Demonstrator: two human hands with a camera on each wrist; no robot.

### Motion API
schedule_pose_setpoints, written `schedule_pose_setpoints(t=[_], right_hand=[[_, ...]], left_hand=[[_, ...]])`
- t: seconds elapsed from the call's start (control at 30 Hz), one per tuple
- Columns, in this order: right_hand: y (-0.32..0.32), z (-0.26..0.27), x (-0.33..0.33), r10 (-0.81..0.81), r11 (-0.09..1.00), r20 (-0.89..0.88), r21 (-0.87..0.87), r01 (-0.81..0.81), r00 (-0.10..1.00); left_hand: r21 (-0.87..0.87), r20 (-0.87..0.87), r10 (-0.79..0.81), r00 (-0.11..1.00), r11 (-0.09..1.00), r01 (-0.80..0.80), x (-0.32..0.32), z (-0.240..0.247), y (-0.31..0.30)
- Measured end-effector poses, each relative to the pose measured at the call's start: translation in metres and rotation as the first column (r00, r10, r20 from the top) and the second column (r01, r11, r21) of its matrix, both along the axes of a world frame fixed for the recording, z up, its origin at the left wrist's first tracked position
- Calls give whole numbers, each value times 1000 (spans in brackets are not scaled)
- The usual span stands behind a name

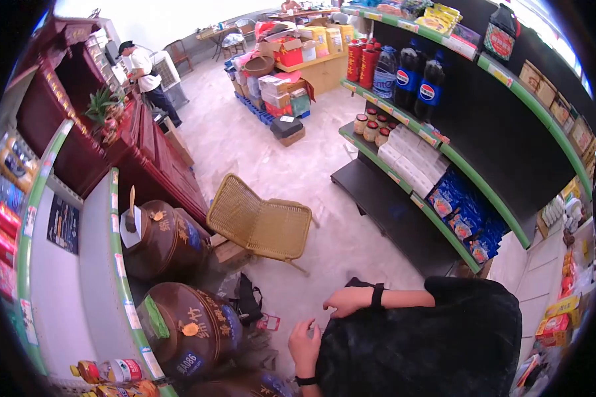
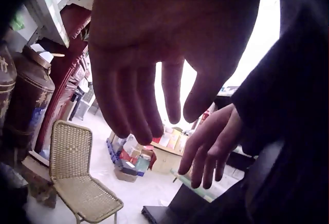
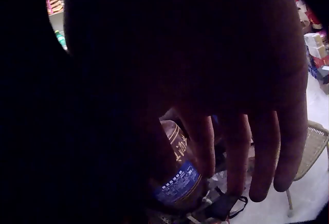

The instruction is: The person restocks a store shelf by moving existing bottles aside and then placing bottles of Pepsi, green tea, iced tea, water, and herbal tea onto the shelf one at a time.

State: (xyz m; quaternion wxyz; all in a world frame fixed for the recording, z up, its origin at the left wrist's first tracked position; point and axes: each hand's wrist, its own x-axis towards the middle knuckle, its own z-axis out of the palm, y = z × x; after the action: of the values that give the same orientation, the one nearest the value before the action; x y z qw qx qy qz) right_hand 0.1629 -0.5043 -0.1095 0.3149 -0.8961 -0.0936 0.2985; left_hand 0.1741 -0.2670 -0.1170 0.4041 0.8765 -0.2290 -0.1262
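Note:
My left hand is raised in front of the black clothing, its fingers loosely bent with nothing in them. Palm and fingers of that hand fill the top of the left wrist view. Just beyond it, my right hand reaches across from the other side, fingers drooping and holding nothing. Dark in the right wrist view, the same hand hangs with its fingers apart. Nearest the hands are a brown lidded jar with gold characters and a black strapped item on the floor.
A woven chair stands ahead. Shelves on the right hold cola bottles, jars and blue packets. A red wooden cabinet and another brown jar line the left. Farther off are stacked boxes and a person.

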Motion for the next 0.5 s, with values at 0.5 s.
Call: schedule_pose_setpoints(t=[0.5], right_hand=[[-313, -48, -105, -611, 784, 2, 145, 604, 792]], left_hand=[[-9, 165, -465, 870, 881, 472, 56, 36, -344]])
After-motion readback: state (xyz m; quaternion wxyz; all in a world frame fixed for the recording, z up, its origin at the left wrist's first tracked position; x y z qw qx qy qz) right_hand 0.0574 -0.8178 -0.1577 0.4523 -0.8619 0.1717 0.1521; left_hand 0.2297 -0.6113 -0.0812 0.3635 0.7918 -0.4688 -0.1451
